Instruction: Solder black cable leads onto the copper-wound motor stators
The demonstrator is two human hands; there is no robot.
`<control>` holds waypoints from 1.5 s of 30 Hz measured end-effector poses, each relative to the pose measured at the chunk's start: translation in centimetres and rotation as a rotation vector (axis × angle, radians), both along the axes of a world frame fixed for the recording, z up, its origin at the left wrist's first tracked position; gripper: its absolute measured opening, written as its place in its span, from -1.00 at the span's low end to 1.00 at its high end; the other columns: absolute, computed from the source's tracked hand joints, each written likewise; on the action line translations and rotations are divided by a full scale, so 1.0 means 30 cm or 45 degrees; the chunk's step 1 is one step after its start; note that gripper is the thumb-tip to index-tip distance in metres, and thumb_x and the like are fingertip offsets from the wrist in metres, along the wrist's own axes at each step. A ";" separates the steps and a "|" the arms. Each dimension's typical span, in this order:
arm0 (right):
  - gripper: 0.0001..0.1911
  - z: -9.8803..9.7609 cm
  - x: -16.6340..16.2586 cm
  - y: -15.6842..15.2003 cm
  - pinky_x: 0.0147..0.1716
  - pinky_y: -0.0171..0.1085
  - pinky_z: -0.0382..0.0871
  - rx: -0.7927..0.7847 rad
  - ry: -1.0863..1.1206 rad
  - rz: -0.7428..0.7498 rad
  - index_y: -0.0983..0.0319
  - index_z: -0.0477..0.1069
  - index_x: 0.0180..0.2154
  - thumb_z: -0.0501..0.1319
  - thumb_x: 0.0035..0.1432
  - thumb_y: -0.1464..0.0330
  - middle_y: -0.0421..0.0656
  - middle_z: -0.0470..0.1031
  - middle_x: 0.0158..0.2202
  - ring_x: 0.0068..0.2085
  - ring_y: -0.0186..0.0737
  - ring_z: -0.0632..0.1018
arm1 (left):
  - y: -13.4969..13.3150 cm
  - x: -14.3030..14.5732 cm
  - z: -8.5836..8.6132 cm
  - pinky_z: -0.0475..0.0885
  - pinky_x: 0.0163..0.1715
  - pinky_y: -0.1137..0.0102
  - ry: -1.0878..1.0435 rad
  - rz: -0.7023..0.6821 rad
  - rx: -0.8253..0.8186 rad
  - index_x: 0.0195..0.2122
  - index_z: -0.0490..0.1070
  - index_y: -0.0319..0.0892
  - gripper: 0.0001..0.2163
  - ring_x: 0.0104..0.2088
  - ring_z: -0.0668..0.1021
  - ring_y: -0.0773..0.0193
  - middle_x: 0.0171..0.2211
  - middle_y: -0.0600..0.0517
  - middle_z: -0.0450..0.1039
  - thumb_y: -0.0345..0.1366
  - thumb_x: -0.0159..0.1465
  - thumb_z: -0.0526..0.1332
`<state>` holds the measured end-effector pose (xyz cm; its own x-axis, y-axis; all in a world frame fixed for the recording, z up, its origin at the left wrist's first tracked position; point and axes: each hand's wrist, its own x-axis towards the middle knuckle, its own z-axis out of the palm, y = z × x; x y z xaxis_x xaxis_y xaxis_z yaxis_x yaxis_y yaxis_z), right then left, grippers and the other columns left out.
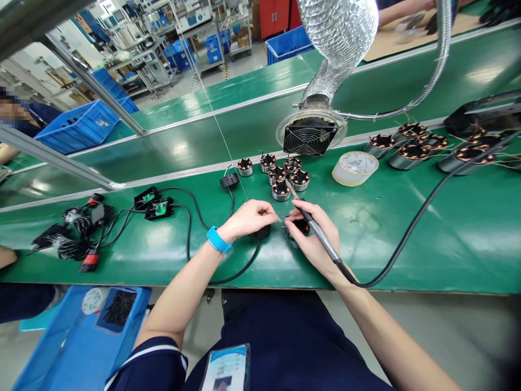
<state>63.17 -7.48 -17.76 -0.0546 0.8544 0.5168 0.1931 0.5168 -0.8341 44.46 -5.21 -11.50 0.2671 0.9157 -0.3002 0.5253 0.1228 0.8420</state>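
Note:
My left hand (pixel 255 218), a blue band (pixel 218 239) at its wrist, is closed with thumb and finger pinched at thin wire ends (pixel 280 220). Below it a round black part (pixel 264 232) with a black cable is partly covered. A soldering iron (pixel 323 237) rests in the grip of my right hand (pixel 319 239), its tip pointing up and away. The same hand's thumb and finger are at a copper-wound motor stator (pixel 302 226), partly hidden beneath them. Beyond the hands stand several more stators (pixel 280 190), close together on the green bench.
A fan extractor (pixel 310 138) with a foil duct hangs behind the stators. To its right are a round pale tub (pixel 355 168) and several taller stators (pixel 411 155). Cables with open black boxes (pixel 158 207) lie left. The iron's cord (pixel 411 222) arcs right.

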 end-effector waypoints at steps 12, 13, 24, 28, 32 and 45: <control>-0.52 0.025 -0.012 0.016 -0.19 -0.21 0.55 -0.089 -0.042 0.039 0.09 0.40 0.14 0.25 0.20 0.48 -0.20 0.42 -0.16 -0.38 -0.34 0.53 | -0.004 0.001 0.004 0.18 -0.45 0.44 0.031 -0.011 0.034 -0.45 0.46 -0.21 -0.80 -0.49 0.28 0.39 -0.54 0.13 0.33 -0.18 0.19 0.26; -0.52 0.026 -0.012 0.016 -0.19 -0.21 0.55 -0.087 -0.046 0.037 0.09 0.40 0.15 0.25 0.19 0.48 -0.19 0.42 -0.15 -0.38 -0.34 0.53 | -0.004 0.002 0.004 0.18 -0.45 0.44 0.040 -0.018 0.045 -0.45 0.46 -0.21 -0.81 -0.49 0.29 0.39 -0.54 0.13 0.33 -0.19 0.19 0.25; -0.72 0.010 0.011 -0.015 -0.20 -0.18 0.58 0.005 0.047 -0.228 0.14 0.50 0.03 0.29 0.29 0.34 -0.16 0.56 -0.23 -0.31 -0.23 0.61 | -0.010 0.009 -0.002 0.21 -0.44 0.45 0.095 -0.027 0.097 -0.45 0.47 -0.20 -0.81 -0.45 0.35 0.36 -0.52 0.11 0.38 -0.19 0.21 0.24; -0.80 -0.035 0.049 -0.052 -0.52 -0.26 0.48 0.042 0.160 -0.385 0.19 0.56 -0.18 0.18 0.37 0.27 -0.28 0.44 -0.58 -0.61 -0.29 0.49 | -0.008 0.006 0.000 0.20 -0.46 0.45 0.097 -0.023 0.094 -0.46 0.46 -0.20 -0.81 -0.48 0.32 0.37 -0.52 0.12 0.36 -0.20 0.20 0.25; -0.73 -0.077 0.062 -0.069 -0.55 -0.24 0.46 0.066 0.123 -0.445 0.18 0.56 -0.32 0.15 0.35 0.24 -0.26 0.45 -0.62 -0.63 -0.25 0.49 | -0.007 0.007 0.002 0.18 -0.46 0.44 0.097 -0.014 0.089 -0.46 0.46 -0.20 -0.81 -0.49 0.29 0.37 -0.53 0.12 0.34 -0.19 0.19 0.25; -0.79 -0.057 0.056 -0.059 -0.43 -0.21 0.53 0.261 -0.027 -0.361 0.14 0.58 -0.32 0.18 0.31 0.32 -0.27 0.50 -0.59 -0.53 -0.20 0.59 | -0.008 0.011 0.002 0.17 -0.47 0.44 0.082 -0.019 0.101 -0.46 0.45 -0.20 -0.79 -0.48 0.30 0.37 -0.54 0.12 0.32 -0.16 0.20 0.24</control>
